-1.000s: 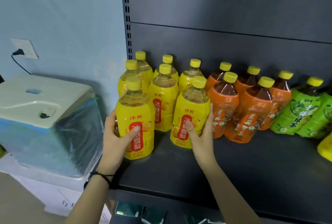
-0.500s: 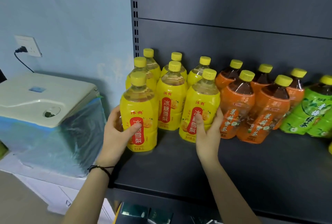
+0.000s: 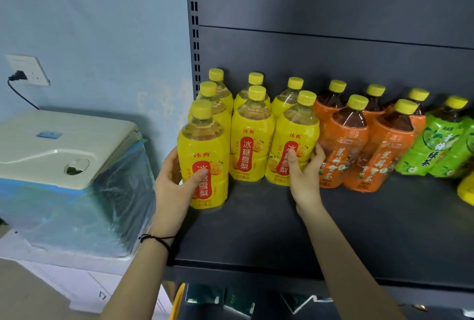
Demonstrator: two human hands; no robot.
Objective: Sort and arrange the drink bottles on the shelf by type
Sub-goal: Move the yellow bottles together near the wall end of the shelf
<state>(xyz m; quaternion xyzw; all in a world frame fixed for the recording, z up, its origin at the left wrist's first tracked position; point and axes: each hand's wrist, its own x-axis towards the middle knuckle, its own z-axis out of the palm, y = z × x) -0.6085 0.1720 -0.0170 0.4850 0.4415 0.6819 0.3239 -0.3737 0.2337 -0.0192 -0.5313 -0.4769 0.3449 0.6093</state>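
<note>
Several yellow pear-drink bottles with red labels stand grouped at the left end of the dark shelf [image 3: 269,230]. My left hand [image 3: 174,186] wraps around the front-left yellow bottle [image 3: 205,155], which stands closest to the shelf's front edge. My right hand [image 3: 304,171] grips the front-right yellow bottle [image 3: 295,140], fingers between it and the orange bottles. Several orange tea bottles [image 3: 346,140] stand in rows to the right. Green tea bottles [image 3: 446,145] lean at the far right.
A beige appliance [image 3: 51,145] wrapped in clear plastic sits left of the shelf, below a wall socket [image 3: 28,69] with a plug. Another yellow bottle [image 3: 466,189] shows at the right edge. The slotted shelf upright [image 3: 193,25] rises behind the yellow bottles.
The right-hand yellow bottle has slid back and upright beside the middle yellow bottle. The left-hand bottle stays near the front. The view has shifted left.
</note>
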